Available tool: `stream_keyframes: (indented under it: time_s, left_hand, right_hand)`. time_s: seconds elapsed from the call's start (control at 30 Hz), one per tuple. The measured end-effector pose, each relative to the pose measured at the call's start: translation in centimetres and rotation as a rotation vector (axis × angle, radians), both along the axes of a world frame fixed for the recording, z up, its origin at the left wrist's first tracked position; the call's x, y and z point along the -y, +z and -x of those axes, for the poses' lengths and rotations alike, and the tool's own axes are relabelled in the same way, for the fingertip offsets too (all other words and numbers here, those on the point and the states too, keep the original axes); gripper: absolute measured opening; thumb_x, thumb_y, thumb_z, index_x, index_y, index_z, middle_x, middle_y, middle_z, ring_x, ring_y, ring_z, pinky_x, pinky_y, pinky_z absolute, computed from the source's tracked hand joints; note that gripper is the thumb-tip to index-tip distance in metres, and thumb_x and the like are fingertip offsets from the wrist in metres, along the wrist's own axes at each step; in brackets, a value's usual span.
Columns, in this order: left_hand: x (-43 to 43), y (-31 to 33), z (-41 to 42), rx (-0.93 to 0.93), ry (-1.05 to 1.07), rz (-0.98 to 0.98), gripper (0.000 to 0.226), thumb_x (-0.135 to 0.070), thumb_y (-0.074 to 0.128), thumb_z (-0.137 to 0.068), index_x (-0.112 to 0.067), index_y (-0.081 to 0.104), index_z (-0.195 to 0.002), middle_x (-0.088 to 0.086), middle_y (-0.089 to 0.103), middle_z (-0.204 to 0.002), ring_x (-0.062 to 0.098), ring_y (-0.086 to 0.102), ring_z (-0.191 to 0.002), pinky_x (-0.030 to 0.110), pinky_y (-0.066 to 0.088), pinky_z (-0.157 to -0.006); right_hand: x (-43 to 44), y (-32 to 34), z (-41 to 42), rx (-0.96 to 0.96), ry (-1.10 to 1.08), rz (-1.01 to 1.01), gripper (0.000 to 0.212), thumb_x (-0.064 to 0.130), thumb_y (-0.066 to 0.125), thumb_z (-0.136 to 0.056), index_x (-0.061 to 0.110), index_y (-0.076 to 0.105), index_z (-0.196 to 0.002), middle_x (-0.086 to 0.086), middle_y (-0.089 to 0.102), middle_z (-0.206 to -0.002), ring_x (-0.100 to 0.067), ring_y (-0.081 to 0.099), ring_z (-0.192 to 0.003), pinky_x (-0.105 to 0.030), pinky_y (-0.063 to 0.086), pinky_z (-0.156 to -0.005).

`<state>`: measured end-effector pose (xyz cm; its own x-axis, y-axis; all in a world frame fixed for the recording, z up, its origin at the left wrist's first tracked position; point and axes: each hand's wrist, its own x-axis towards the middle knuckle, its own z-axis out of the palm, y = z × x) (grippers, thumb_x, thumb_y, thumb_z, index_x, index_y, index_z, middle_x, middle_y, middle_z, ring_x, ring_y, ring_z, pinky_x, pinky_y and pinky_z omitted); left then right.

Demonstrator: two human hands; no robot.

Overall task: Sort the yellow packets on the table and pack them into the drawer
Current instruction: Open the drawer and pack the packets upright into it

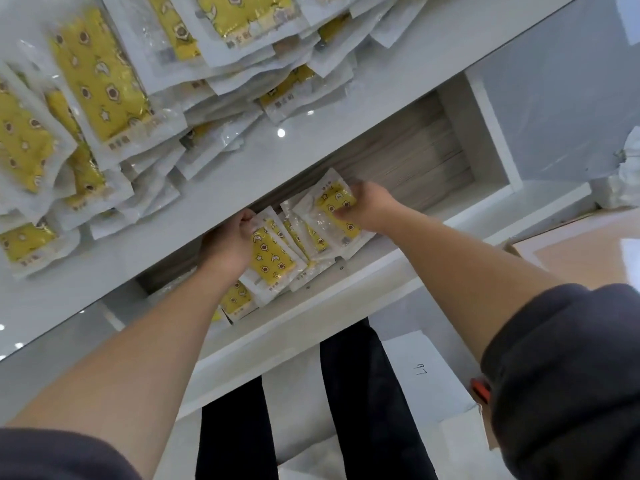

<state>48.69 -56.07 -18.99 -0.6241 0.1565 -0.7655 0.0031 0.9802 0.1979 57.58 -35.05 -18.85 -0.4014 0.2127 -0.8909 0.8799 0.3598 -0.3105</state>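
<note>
- Your left grip (pixel 230 239) is clenched on the near packet (pixel 273 252). The fingers curl over its far left corner, and the palm lies along its left edge.
- Your right grip (pixel 369 206) is grasping the top packet (pixel 329 216). The fingers wrap its right edge and the thumb presses on the yellow face, so the plastic is puckered there.
- Both packets are inside the open drawer (pixel 485 140), at its left half. The top packet lies tilted over the fanned packets (pixel 304 237) that sit between your two grips, each overlapping the next.
- One more packet (pixel 237 299) lies just beside your left forearm, partly hidden by it.
- The right half of the drawer shows its bare grey wood-grain floor.
- The loose pile of yellow packets (pixel 104 81) covers the white bench (pixel 242 168) above the drawer, many deep and lying at all angles, well apart from both grips.
- Your forearms are bare, with dark sleeves (pixel 561 375) pushed up to the elbow.
- Below the drawer front you can see your dark trouser legs (pixel 360 393) and a white sheet (pixel 426 362) with handwritten digits.
</note>
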Motion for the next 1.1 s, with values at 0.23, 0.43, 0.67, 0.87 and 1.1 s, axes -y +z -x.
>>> stream_keyframes:
  time_s: [0.23, 0.43, 0.67, 0.87, 1.1]
  left_hand:
    - [-1.0, -0.2, 0.1, 0.057, 0.01, -0.094, 0.017, -0.026, 0.037, -0.102, -0.027, 0.053, -0.095, 0.0, 0.061, -0.096, 0.023, 0.056, -0.084, 0.03, 0.039, -0.063]
    - [-2.9, 0.2, 0.4, 0.144, 0.061, -0.177, 0.013, -0.03, 0.04, -0.1, -0.033, 0.052, -0.097, -0.006, 0.059, -0.107, 0.02, 0.055, -0.095, 0.031, 0.041, -0.078]
    - [-6.6, 0.9, -1.1, 0.215, 0.124, -0.347, 0.012, -0.021, 0.045, -0.1, -0.022, 0.057, -0.1, -0.005, 0.06, -0.093, 0.012, 0.054, -0.077, 0.022, 0.04, -0.063]
    - [-10.3, 0.3, -2.7, 0.229, 0.166, -0.4, 0.019, -0.022, 0.044, -0.101, -0.022, 0.057, -0.114, -0.005, 0.059, -0.105, 0.016, 0.056, -0.092, 0.029, 0.047, -0.077]
    - [-12.4, -1.0, -2.9, 0.317, 0.102, -0.295, 0.018, -0.038, 0.052, -0.096, -0.02, 0.054, -0.099, -0.003, 0.058, -0.084, 0.011, 0.057, -0.061, 0.021, 0.038, -0.047]
  right_hand:
    - [-1.4, 0.4, -1.2, -0.036, -0.094, -0.095, 0.036, 0.022, 0.064, -0.089, 0.014, 0.058, -0.123, -0.005, 0.063, -0.102, -0.021, 0.059, -0.088, -0.038, 0.057, -0.077]
    - [-3.0, 0.5, -2.6, 0.008, -0.153, -0.163, 0.036, 0.021, 0.058, -0.088, 0.023, 0.06, -0.123, -0.003, 0.066, -0.108, -0.022, 0.062, -0.095, -0.039, 0.056, -0.081]
    - [-2.5, 3.7, -1.8, -0.126, -0.081, 0.027, 0.043, 0.037, 0.047, -0.099, 0.014, 0.051, -0.135, -0.005, 0.06, -0.128, -0.022, 0.058, -0.113, -0.032, 0.048, -0.097]
    - [-3.8, 4.4, -1.8, -0.008, 0.003, 0.122, 0.037, 0.028, 0.051, -0.099, 0.002, 0.06, -0.123, -0.013, 0.063, -0.12, -0.027, 0.061, -0.108, -0.038, 0.049, -0.099]
    - [-6.9, 2.7, -2.7, -0.013, -0.163, 0.004, 0.023, 0.029, 0.053, -0.098, 0.016, 0.063, -0.114, 0.001, 0.065, -0.1, -0.011, 0.062, -0.084, -0.02, 0.044, -0.069]
